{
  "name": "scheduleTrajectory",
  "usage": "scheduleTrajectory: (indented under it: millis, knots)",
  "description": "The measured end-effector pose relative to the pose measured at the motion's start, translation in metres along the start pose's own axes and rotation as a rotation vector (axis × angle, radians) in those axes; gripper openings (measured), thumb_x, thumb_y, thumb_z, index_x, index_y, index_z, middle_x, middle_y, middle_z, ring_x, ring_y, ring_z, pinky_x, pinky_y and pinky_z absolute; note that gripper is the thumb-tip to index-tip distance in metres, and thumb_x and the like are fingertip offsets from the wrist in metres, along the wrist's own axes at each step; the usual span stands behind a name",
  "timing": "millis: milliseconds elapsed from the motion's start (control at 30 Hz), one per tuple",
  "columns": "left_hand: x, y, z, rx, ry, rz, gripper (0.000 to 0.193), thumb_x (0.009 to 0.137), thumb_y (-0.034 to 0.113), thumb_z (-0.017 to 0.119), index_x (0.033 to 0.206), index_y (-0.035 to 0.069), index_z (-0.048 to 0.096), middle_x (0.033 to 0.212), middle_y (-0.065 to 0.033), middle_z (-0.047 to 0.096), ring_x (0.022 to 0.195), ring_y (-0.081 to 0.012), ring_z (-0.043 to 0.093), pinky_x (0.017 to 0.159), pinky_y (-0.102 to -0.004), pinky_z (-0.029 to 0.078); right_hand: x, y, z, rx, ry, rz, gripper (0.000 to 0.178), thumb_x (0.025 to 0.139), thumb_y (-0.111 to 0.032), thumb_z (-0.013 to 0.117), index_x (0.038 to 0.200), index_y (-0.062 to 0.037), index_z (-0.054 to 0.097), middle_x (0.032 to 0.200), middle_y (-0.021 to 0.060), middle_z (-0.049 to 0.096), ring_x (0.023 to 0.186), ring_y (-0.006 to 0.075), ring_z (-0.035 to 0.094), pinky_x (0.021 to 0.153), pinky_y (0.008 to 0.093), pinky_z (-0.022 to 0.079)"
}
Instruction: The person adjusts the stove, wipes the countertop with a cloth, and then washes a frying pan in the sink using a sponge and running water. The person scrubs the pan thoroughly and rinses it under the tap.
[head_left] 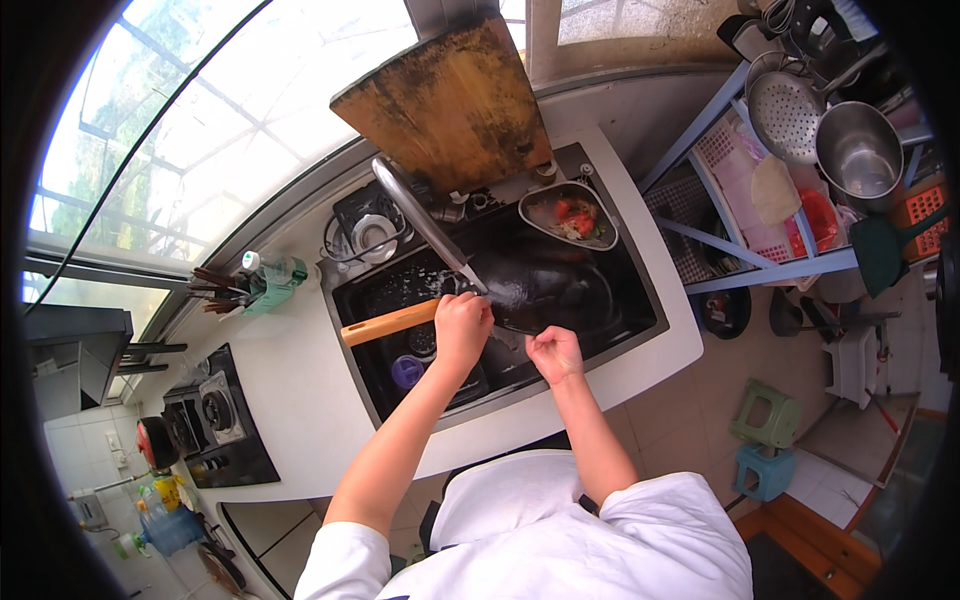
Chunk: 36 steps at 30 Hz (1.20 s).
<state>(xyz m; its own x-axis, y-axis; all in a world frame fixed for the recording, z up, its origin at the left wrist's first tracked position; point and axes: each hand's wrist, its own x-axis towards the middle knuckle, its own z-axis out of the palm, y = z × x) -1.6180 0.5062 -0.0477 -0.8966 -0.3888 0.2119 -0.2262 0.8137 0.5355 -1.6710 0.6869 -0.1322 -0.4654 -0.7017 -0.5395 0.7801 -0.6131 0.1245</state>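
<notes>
A black wok [545, 292] with a pale wooden handle [395, 320] sits tilted in the dark sink, its surface wet and shiny. My left hand [464, 325] is closed where the handle meets the pan, and the handle sticks out to the left. At the near rim, my right hand [555, 353] is closed, with the fingers at the edge of the wok; the fingertips are partly hidden. Above the wok the curved metal faucet [420, 215] ends, with its spout close to my left hand. A purple round item [407, 371] lies in the sink's near left part.
A strainer basket [570, 215] with red and green food scraps fills the sink's far right corner. Behind stands a stained wooden cutting board [450, 105]. The white counter [300, 400] runs left to a gas stove [215, 410]. Pots hang over a blue rack [730, 235] at right.
</notes>
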Motion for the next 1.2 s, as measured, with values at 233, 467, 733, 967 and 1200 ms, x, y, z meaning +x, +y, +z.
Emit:
scheduleTrajectory:
  millis: [233,467,733,967,1200]
  knots:
    - [-0.002,-0.004,-0.017,0.053,-0.074,0.094,0.024,0.066,0.012,0.074,0.089,0.006,0.070,0.093,-0.0100,0.065,0.087,-0.0259,0.060,0.080,-0.0368,0.044,-0.014,0.002,0.022,0.089,0.110,-0.056,0.019,0.067,0.013,0.045,0.075,0.0057,0.061,0.101,0.0158,0.068,0.096,0.0260,0.064,0.097,0.0381,0.049]
    - [0.010,-0.011,-0.062,0.670,-0.716,-0.199,0.045,0.070,0.026,0.080,0.109,0.006,0.066,0.096,-0.0126,0.068,0.094,-0.0274,0.067,0.082,-0.0357,0.052,-0.003,-0.007,-0.012,0.155,0.062,-0.021,0.033,0.064,0.014,0.044,0.091,0.0074,0.062,0.106,0.0149,0.068,0.104,0.0282,0.063,0.094,0.0380,0.051]
    - [0.015,-0.061,-0.080,-0.218,-1.278,-0.693,0.033,0.082,0.011,0.069,0.108,-0.002,0.053,0.065,-0.0052,0.055,0.050,-0.0138,0.054,0.047,-0.0302,0.045,0.008,-0.032,-0.054,0.079,0.176,0.024,0.020,0.062,0.012,0.047,0.074,0.0025,0.059,0.101,0.0131,0.067,0.096,0.0274,0.062,0.086,0.0347,0.050]
    - [-0.005,-0.045,-0.071,-0.245,-1.180,-0.791,0.033,0.077,0.003,0.063,0.109,0.003,0.054,0.068,-0.0046,0.054,0.052,-0.0144,0.053,0.050,-0.0313,0.045,0.005,-0.073,-0.044,-0.533,0.498,-0.341,0.017,0.066,0.008,0.052,0.081,0.0007,0.056,0.095,0.0120,0.062,0.097,0.0249,0.056,0.090,0.0348,0.047]
    - [0.005,-0.025,-0.085,-0.182,-1.179,-0.882,0.038,0.077,0.007,0.064,0.114,0.007,0.056,0.080,-0.0039,0.058,0.065,-0.0148,0.056,0.058,-0.0311,0.046,0.026,-0.165,-0.023,-1.630,0.349,-0.648,0.032,0.088,0.005,0.048,0.116,0.0037,0.063,0.110,0.0174,0.069,0.104,0.0253,0.067,0.090,0.0317,0.052]
